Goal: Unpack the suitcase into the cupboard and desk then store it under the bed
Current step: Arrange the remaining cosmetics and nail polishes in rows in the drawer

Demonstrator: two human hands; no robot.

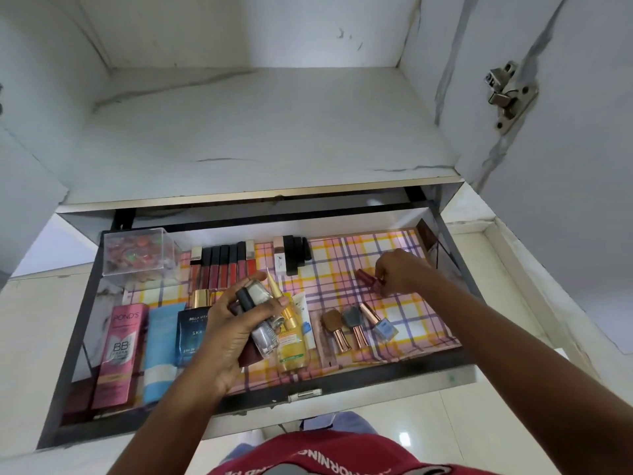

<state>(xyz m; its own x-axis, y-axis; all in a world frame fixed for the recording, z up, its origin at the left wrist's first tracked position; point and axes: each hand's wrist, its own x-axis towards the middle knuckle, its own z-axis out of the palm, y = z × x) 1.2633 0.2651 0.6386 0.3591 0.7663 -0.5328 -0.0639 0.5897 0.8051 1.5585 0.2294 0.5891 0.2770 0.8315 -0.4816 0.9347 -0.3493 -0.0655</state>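
Note:
A pulled-out cupboard drawer (85,323) lined with pink checked paper holds cosmetics. My left hand (233,334) hovers over its middle and grips a bunch of small bottles (260,310), among them silver nail polishes and a gold tube. My right hand (400,272) reaches to the drawer's right side and pinches a dark red nail polish bottle (368,279) lying on the liner. Three nail polishes with copper caps (356,323) lie in a row just in front of it. The suitcase is not in view.
A clear box of small items (137,252) sits at the back left, a row of lip glosses (222,265) beside it. A pink Pond's box (118,351), blue tube and yellow bottle (291,344) lie in front. An empty shelf (260,132) is above; the door hinge (507,94) is right.

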